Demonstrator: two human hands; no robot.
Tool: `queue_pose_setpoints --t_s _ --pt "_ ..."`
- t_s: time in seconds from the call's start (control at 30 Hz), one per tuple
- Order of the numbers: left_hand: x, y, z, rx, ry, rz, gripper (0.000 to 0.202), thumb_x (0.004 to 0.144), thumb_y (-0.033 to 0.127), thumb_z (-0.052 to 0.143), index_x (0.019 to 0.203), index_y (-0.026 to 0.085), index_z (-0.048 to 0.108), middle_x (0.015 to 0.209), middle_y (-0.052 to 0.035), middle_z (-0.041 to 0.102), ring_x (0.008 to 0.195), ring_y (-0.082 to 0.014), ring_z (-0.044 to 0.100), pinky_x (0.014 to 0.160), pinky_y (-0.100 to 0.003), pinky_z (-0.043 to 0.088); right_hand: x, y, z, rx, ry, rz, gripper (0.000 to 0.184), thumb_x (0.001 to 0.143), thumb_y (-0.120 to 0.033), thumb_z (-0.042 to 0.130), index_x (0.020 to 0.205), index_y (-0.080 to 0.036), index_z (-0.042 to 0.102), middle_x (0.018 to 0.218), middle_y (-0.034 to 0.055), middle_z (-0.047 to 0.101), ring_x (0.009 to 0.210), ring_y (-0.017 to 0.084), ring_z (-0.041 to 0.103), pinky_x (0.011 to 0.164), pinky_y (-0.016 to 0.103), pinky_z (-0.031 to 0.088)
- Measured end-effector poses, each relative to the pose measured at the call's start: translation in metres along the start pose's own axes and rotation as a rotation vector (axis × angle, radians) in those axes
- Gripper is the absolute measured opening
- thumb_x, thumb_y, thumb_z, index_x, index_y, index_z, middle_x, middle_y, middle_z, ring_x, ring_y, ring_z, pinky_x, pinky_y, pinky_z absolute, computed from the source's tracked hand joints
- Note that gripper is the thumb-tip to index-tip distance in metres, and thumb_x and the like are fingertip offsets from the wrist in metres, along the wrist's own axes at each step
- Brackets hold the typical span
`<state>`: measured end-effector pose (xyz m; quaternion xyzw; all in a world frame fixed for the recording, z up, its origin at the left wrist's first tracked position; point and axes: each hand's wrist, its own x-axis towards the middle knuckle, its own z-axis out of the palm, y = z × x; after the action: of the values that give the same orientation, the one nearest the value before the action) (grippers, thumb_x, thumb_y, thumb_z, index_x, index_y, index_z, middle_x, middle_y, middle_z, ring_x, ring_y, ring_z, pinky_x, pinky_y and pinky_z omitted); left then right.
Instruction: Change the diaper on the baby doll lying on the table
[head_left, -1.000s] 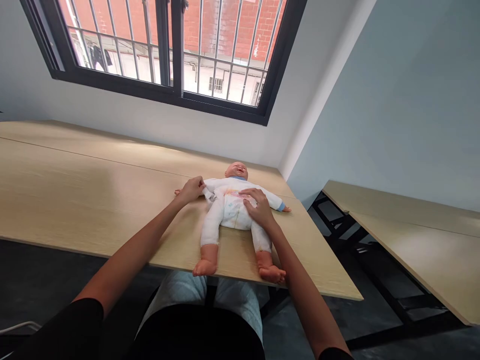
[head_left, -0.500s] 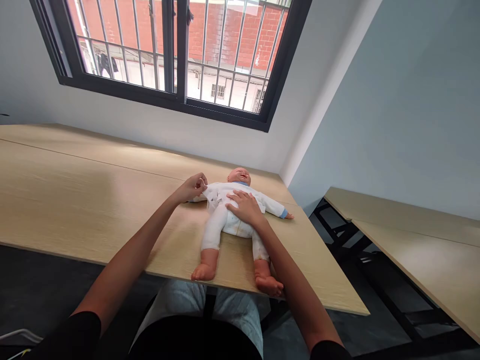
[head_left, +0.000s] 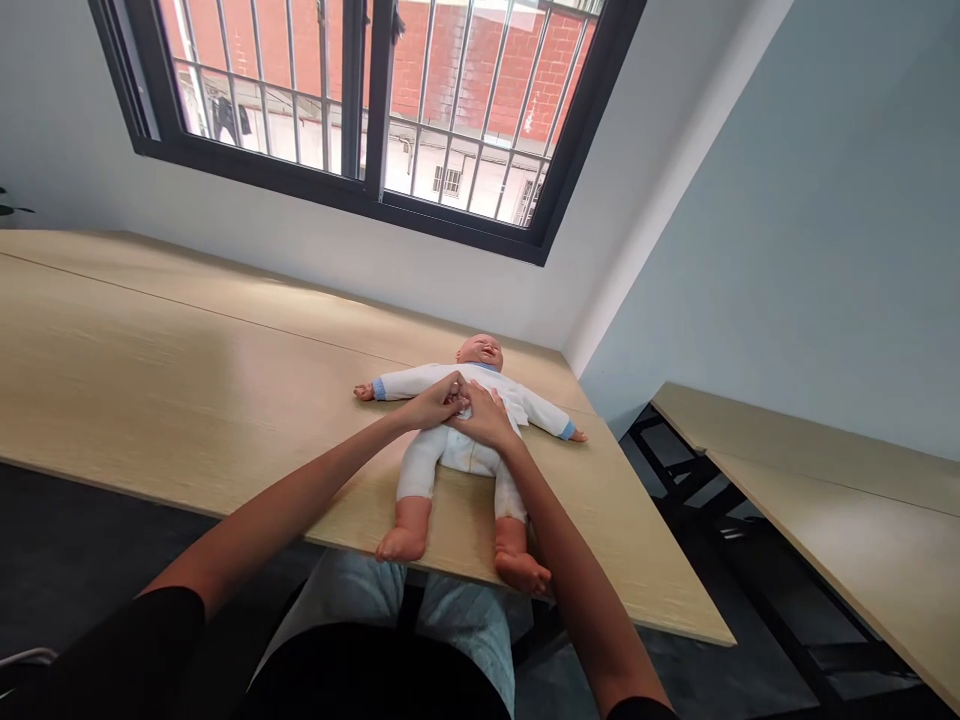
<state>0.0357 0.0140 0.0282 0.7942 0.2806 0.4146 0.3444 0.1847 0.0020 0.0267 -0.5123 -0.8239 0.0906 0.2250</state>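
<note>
A baby doll (head_left: 459,452) in a white romper lies on its back on the wooden table (head_left: 187,390), head toward the window, arms spread, bare feet at the near edge. My left hand (head_left: 436,405) and my right hand (head_left: 480,415) meet on the doll's chest. Both have their fingers curled and pinched on the romper's front fabric.
A barred window (head_left: 360,110) sits in the wall behind the table. A second wooden table (head_left: 825,500) stands to the right across a gap with dark floor and black frame legs. My knees show below the table's near edge.
My left hand left the doll's sleeve at the shoulder and came to the chest beside my right hand. The doll's arm now lies stretched out flat.
</note>
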Motion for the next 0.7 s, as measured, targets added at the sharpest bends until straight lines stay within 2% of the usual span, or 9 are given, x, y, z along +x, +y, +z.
queue_pose_setpoints --t_s 0.1,0.2,0.23,0.3,0.4,0.53,0.7 --pt "-0.003 -0.004 0.002 -0.016 0.006 -0.003 0.020 0.087 0.037 0.055 0.086 0.021 0.043 0.078 0.0011 0.052 0.074 -0.0150 0.051 0.072 -0.029 0.047 -0.001 0.003 -0.001 0.137 0.031 -0.005 0.082 0.077 -0.030 0.070 0.151 -0.022 0.035 0.150 0.0113 0.044 0.143 0.029 0.034 0.120 0.060 0.003" --pt "-0.010 -0.001 0.003 -0.029 0.005 -0.006 0.015 0.089 0.035 0.051 0.089 0.020 0.047 0.083 -0.0006 0.054 0.079 -0.0162 0.054 0.078 -0.031 0.048 -0.002 0.008 -0.006 0.313 0.027 -0.034 0.079 0.077 -0.028 0.070 0.149 -0.024 0.038 0.146 0.0093 0.048 0.138 0.028 0.042 0.120 0.059 0.001" --pt "-0.012 0.000 0.002 -0.032 0.008 -0.005 0.014 0.090 0.034 0.049 0.091 0.020 0.048 0.085 -0.0014 0.055 0.081 -0.0167 0.054 0.080 -0.032 0.048 -0.002 0.011 -0.008 0.383 0.026 -0.052 0.075 0.078 -0.029 0.069 0.147 -0.023 0.041 0.144 0.0090 0.051 0.136 0.028 0.045 0.121 0.058 0.004" --pt "-0.016 0.003 0.001 -0.036 0.022 -0.005 0.014 0.091 0.031 0.044 0.093 0.019 0.050 0.089 -0.0031 0.057 0.085 -0.0178 0.055 0.084 -0.033 0.048 -0.002 0.017 -0.012 0.547 0.015 -0.093 0.069 0.079 -0.031 0.068 0.144 -0.022 0.046 0.141 0.0091 0.054 0.133 0.026 0.049 0.120 0.053 0.019" --pt "-0.020 0.003 0.001 -0.032 0.056 0.000 0.014 0.092 0.027 0.041 0.095 0.018 0.052 0.093 -0.0051 0.059 0.091 -0.0190 0.056 0.086 -0.034 0.047 -0.003 0.028 -0.017 0.778 -0.044 -0.101 0.072 0.074 -0.026 0.067 0.143 -0.021 0.046 0.141 0.0101 0.054 0.132 0.025 0.049 0.111 0.044 0.040" --pt "-0.020 0.000 0.002 -0.009 0.084 0.013 0.014 0.088 0.023 0.044 0.095 0.018 0.055 0.094 -0.0060 0.061 0.092 -0.0192 0.058 0.084 -0.033 0.048 -0.003 0.035 -0.019 0.891 -0.103 -0.075 0.079 0.065 -0.015 0.063 0.142 -0.020 0.046 0.141 0.0113 0.054 0.133 0.026 0.049 0.103 0.039 0.048" --pt "-0.019 -0.004 0.002 0.059 0.110 0.035 0.013 0.083 0.022 0.054 0.093 0.017 0.061 0.097 -0.0068 0.066 0.092 -0.0201 0.060 0.083 -0.034 0.049 -0.003 0.032 -0.020 0.926 -0.052 -0.015 0.063 0.067 -0.016 0.058 0.130 -0.021 0.056 0.135 0.0104 0.059 0.126 0.026 0.055 0.097 0.039 0.052"
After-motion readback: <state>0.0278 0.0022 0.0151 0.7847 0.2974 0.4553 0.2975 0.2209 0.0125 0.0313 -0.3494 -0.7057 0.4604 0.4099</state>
